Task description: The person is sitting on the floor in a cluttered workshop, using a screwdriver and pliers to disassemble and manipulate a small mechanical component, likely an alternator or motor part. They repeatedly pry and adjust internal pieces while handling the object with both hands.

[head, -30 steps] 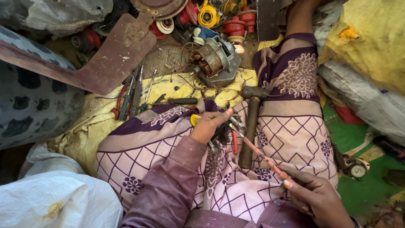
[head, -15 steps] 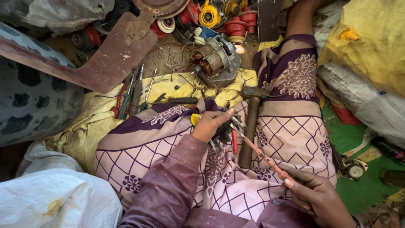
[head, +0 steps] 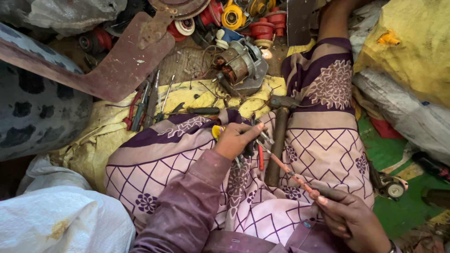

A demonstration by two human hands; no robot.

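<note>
You're mid-way through prying or poking at something small: your left hand [head: 234, 139] is clenched around a little part with a yellow bit [head: 216, 131] showing at the thumb side, held over your lap, and your right hand [head: 349, 218] is grasping the handle end of a long thin screwdriver [head: 286, 169] whose tip runs up into that left-hand grip. What the part really is I can't tell, your fingers cover most of it. My guess is the next move needs a steady tip and a firm left-hand hold, since a slip sends the point toward your fingers.

No proper surface here, you're sitting on the floor with the work on your patterned purple clothing [head: 309, 150]. A hammer [head: 277, 140] lies across your lap just beside the left hand. Ahead sits a stripped electric motor [head: 239, 65] on a yellow cloth [head: 187, 99], with a few hand tools [head: 147, 105], red and yellow plastic parts [head: 243, 14] and a rusty fan blade [head: 126, 56]. Sacks crowd both sides.
</note>
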